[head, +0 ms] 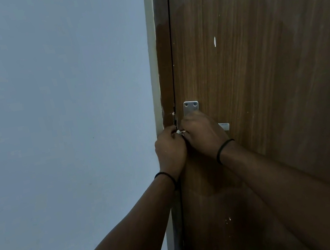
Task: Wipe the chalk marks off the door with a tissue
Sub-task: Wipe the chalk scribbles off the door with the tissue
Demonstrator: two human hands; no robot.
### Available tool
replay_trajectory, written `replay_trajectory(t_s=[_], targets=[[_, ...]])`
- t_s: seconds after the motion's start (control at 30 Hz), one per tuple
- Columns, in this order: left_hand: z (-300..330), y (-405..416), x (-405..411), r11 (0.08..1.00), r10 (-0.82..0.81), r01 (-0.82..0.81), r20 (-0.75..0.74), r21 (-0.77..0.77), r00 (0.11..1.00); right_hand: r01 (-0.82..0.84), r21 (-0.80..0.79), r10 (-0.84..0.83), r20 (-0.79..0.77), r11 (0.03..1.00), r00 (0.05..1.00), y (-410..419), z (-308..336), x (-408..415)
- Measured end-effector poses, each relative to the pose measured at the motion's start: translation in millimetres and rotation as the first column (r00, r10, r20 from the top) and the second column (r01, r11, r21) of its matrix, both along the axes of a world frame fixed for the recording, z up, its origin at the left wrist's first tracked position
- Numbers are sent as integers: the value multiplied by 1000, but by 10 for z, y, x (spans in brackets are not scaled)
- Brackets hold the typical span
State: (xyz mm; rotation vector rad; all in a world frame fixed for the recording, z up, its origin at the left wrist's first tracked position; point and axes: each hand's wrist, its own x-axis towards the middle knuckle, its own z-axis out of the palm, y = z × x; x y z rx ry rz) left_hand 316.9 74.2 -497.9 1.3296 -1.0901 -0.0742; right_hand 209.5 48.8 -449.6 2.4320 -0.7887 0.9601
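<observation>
No legible text, label or number on door (259, 65) or wall (46, 101).

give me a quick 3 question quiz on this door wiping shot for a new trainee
1. True or false: both hands meet beside the metal handle plate on the door.
2. The white mark lies: A) above the hands B) below the hands C) on the wall.
3. What does each wrist wear?

Key
1. True. The left hand and right hand pinch a white scrap, probably the tissue, at the door edge.
2. A
3. A black band: left band, right band.
</observation>
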Motion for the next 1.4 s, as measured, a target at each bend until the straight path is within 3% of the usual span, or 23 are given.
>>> replay_trajectory(t_s=[0.2, 0.4, 0.53, 0.6, 0.67, 0.73, 0.77, 0.83, 0.93, 1.03, 1.2, 1.4], targets=[[1, 15, -8, 998, -48, 49, -59, 29, 997, -64, -39, 67, 87, 997, 994, 94, -92, -124], [-19, 16, -124, 986, -155, 160, -102, 42, 983, 16, 140, -62, 331, 990, 942, 23, -151, -671], [40, 49, -325, 983, -174, 182, -258, 7, 951, -123, 385, -120, 549, 915, 827, 15, -117, -826], [71, 83, -385, 982, -182, 189, -291, -3, 939, -304, 529, -184, 683, 793, 707, -8, -60, -820], [86, 118, -391, 980, -193, 196, -305, -19, 933, -609, 597, -315, 799, 522, 513, -9, -61, -783], [81, 111, -346, 982, -185, 188, -285, -20, 940, -874, 435, -478, 828, 218, 293, 1, -140, -755], [75, 103, -312, 982, -186, 188, -266, -18, 946, -939, 322, -553, 808, 123, 205, -4, -204, -740], [59, 89, -239, 981, -191, 194, -223, -10, 956, -978, 209, -631, 762, 28, 145, -16, -371, -659], [96, 119, -149, 989, -148, 148, -147, -15, 978, -974, 219, -637, 744, -56, 204, 17, -538, -367], [141, 126, -96, 994, -112, 110, -106, -21, 988, -979, 186, -581, 790, -83, 199, 67, -453, -15], [176, 134, 21, 993, -114, 111, -109, -30, 988, -994, 89, -566, 817, -70, 113, 86, -350, 169], [78, 4, -64, 988, -156, 157, -84, 4, 984, -993, 52, -543, 839, 104, -13, 10, -463, -357]])
